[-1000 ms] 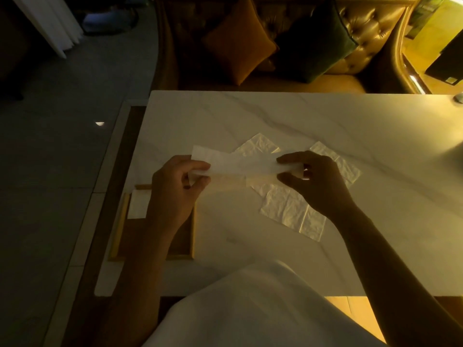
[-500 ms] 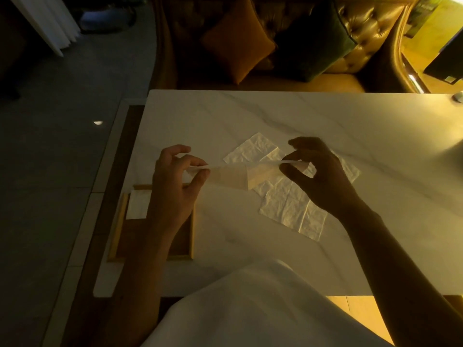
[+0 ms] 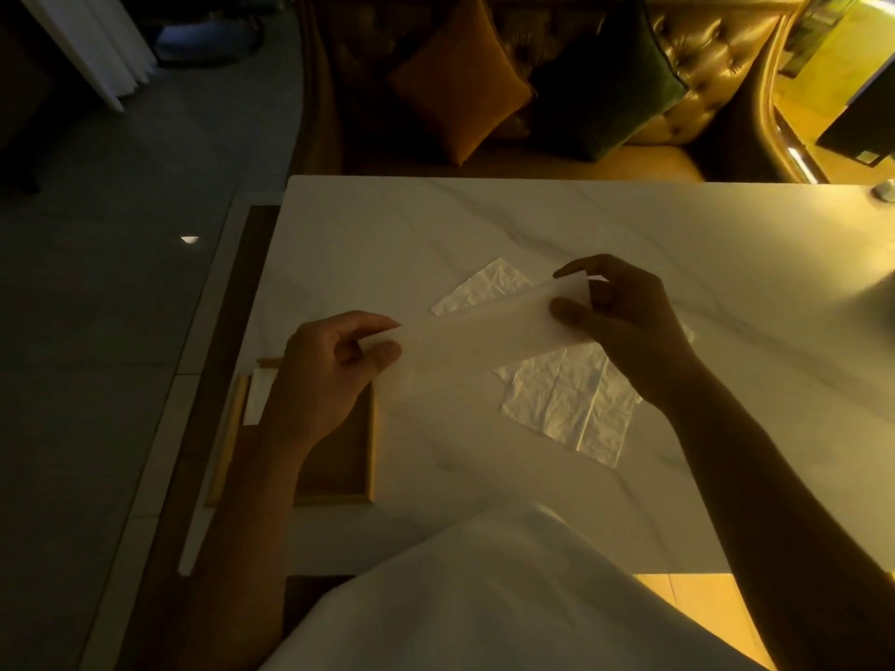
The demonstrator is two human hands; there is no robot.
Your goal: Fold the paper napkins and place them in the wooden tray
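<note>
I hold a long white paper napkin [image 3: 484, 331] stretched in the air between both hands, its broad face tilted toward me. My left hand [image 3: 329, 375] pinches its left end, and my right hand [image 3: 624, 326] pinches its right end a little higher. Under it, unfolded napkins [image 3: 566, 399] lie flat on the marble table [image 3: 484, 225], one corner [image 3: 484, 288] showing beyond the held strip. The wooden tray [image 3: 370, 447] sits at the table's left front edge, partly under my left wrist, with a folded napkin [image 3: 256, 394] in its left part.
A tufted leather sofa [image 3: 717, 65] with an orange cushion [image 3: 460, 89] and a dark green cushion [image 3: 610, 75] stands behind the table. A small round object [image 3: 885, 190] rests at the table's far right edge. White cloth on my lap [image 3: 484, 598] covers the front edge.
The napkin strip has turned from edge-on to broad face toward me. My right hand rose and moved slightly right; my left hand stayed near the tray.
</note>
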